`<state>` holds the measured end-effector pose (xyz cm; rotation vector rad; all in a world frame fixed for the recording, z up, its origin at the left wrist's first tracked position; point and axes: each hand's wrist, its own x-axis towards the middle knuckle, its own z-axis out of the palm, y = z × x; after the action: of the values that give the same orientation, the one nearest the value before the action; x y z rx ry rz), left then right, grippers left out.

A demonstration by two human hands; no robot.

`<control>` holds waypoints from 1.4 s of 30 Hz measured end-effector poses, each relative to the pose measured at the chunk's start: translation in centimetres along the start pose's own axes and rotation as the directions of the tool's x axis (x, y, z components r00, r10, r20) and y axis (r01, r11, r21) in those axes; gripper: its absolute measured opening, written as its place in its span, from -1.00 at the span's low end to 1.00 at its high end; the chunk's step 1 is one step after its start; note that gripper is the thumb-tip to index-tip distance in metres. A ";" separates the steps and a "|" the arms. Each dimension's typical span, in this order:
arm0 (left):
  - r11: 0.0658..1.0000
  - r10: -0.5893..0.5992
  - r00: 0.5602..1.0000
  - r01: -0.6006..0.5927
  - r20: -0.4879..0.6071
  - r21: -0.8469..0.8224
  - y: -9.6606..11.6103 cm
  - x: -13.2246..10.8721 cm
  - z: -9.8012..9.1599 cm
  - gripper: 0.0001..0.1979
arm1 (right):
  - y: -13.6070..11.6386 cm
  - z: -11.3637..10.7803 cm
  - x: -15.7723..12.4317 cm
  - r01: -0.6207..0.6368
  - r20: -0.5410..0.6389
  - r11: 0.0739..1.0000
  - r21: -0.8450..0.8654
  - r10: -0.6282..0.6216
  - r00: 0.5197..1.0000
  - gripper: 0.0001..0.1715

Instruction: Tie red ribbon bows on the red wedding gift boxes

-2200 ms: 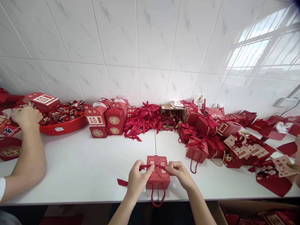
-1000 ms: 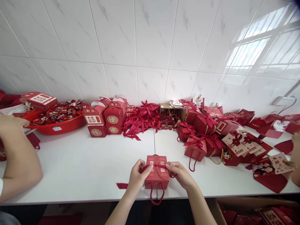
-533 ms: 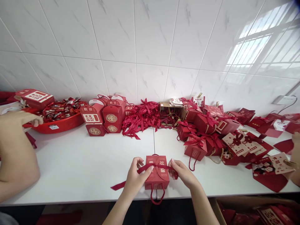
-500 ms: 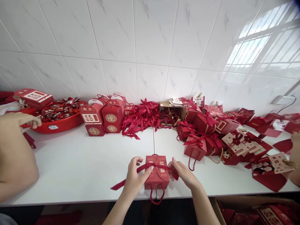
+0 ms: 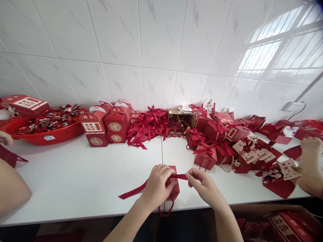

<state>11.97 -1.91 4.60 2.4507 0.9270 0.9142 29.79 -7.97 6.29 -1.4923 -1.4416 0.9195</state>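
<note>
A small red gift box [image 5: 173, 188] with a cord handle stands at the near edge of the white counter [image 5: 83, 174]. A red ribbon [image 5: 133, 191] runs across its top and trails off to the left. My left hand [image 5: 157, 186] lies over the box with fingers curled on the ribbon. My right hand [image 5: 203, 183] pinches the ribbon's right end just beside the box.
A heap of red ribbons [image 5: 148, 126] lies at the wall, with finished boxes [image 5: 106, 126] to its left and a pile of tied boxes [image 5: 214, 141] to its right. A red basin of sweets [image 5: 45, 126] stands far left. Other people's arms show at both edges.
My left hand has moved over the top of the box and my right hand has pulled the ribbon taut to the right. The person at the left has drawn the arm back.
</note>
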 end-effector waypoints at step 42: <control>0.996 -0.014 0.973 0.034 -0.229 0.085 -1.9 -0.3 0.7 -0.85 | 2.0 3.5 2.1 0.113 0.025 0.994 -0.011 -0.112 0.993 -0.48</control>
<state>11.38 -0.85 2.97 2.4371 1.0936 1.1889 27.39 -5.53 3.26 -1.3977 -1.5346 0.8639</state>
